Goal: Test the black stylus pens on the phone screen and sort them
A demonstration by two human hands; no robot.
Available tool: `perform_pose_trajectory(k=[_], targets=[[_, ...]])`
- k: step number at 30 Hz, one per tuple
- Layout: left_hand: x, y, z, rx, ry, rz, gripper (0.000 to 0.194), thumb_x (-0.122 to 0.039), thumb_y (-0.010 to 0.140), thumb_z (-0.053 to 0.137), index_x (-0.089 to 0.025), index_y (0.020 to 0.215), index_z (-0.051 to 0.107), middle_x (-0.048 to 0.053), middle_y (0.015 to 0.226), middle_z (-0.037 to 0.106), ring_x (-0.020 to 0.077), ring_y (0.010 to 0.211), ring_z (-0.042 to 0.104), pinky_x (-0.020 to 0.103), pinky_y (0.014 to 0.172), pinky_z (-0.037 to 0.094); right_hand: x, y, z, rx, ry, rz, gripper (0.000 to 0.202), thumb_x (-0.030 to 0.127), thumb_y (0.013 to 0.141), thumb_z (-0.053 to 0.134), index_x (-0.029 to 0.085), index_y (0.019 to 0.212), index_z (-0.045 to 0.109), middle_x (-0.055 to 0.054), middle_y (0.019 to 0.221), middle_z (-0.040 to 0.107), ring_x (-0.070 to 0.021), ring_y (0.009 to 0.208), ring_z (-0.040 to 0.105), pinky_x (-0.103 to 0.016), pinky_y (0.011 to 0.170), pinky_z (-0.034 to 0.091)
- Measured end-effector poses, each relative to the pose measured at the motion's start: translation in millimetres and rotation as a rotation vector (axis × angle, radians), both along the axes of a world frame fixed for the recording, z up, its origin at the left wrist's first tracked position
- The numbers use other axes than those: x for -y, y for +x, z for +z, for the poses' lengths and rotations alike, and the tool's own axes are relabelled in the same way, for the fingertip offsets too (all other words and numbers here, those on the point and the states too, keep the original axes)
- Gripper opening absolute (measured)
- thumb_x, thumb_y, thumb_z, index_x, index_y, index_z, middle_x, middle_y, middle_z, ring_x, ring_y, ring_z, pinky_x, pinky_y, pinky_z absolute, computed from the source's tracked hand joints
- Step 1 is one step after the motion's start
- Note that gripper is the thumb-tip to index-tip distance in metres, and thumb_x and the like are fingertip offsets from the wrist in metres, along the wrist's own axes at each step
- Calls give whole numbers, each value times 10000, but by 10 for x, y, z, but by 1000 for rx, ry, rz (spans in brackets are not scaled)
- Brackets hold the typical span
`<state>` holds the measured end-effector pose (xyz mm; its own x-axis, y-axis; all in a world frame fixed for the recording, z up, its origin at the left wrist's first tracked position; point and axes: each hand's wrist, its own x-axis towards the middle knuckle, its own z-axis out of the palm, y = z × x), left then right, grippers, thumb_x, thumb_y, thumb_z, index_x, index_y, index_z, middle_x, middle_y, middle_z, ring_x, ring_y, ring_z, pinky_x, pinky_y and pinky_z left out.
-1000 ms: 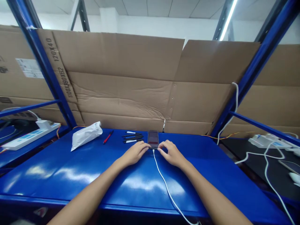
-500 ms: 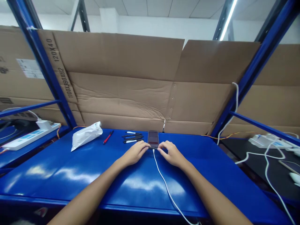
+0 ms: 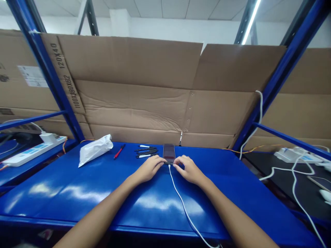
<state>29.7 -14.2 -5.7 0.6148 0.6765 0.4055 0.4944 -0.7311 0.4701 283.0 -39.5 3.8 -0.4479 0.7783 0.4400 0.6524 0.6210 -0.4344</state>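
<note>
Near the back of the blue table, my left hand (image 3: pixel 151 168) and my right hand (image 3: pixel 188 168) face each other, fingers pinched. Between them runs a thin black pen (image 3: pixel 169 163), held level by its two ends; the fingers partly cover it. Right behind it lies a phone (image 3: pixel 169 151) with a dark screen. A white cable (image 3: pixel 182 199) has its plug at the phone's near end and trails toward me over the table's front edge. Several black and white pens (image 3: pixel 146 151) lie to the left of my left hand.
Farther left on the blue table (image 3: pixel 103 186) are a red pen (image 3: pixel 119 152) and a white plastic packet (image 3: pixel 95 150). Cardboard (image 3: pixel 134 106) stands along the back. Power strips (image 3: pixel 33 151) and loose cables are on the neighbouring tables. Blue posts rise on both sides.
Both hands keep almost the same place and grip. My right fingers have shifted very slightly to the left; the phone, cable and pens have not moved.
</note>
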Motion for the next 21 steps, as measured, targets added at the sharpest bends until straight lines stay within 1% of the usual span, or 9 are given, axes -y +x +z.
perform_pose_trajectory(k=[4, 9, 14, 16, 19, 21], targets=[[2, 4, -13, 8, -15, -9, 312, -321, 1081, 397, -223, 1205, 667, 80, 1145, 676, 222, 1086, 622, 352, 985, 483, 3, 0, -2, 3, 3, 6, 64, 231, 983, 592, 219, 939, 637, -32, 923, 699, -212, 892, 600, -364, 851, 434], [0, 3, -33, -42, -22, 0, 307, -350, 1085, 412, -256, 1235, 664, 62, 1195, 691, 230, 1132, 618, 373, 993, 437, 13, -19, 5, 7, -11, 13, 49, 223, 975, 603, 219, 938, 636, -33, 921, 694, -212, 886, 595, -357, 838, 436], [19, 10, -9, -78, -24, 30, 307, -354, 1087, 415, -274, 1244, 666, 48, 1210, 705, 234, 1141, 619, 399, 1004, 380, 34, -37, 16, 6, -20, 10, 45, 217, 969, 609, 216, 935, 640, -34, 921, 696, -212, 892, 597, -360, 850, 439], [27, 14, 0, -91, -25, 29, 307, -358, 1086, 420, -283, 1252, 668, 41, 1208, 708, 228, 1126, 625, 395, 1000, 370, 39, -27, 26, 15, -30, 16, 27, 224, 961, 619, 216, 965, 645, -37, 931, 700, -215, 905, 598, -362, 858, 440], [27, 12, -1, -104, -19, 35, 305, -361, 1083, 431, -290, 1254, 673, 37, 1200, 713, 225, 1112, 631, 389, 995, 363, 25, 35, 40, 49, -38, 15, 167, 241, 921, 670, 221, 1085, 649, -49, 994, 702, -232, 966, 588, -373, 895, 440], [17, 5, -11, -103, -11, 45, 304, -365, 1080, 438, -284, 1253, 674, 40, 1199, 717, 229, 1111, 633, 387, 987, 366, -5, 106, 37, 95, -35, -11, 213, 236, 903, 680, 224, 1115, 659, -57, 1025, 696, -245, 999, 576, -392, 927, 431]])
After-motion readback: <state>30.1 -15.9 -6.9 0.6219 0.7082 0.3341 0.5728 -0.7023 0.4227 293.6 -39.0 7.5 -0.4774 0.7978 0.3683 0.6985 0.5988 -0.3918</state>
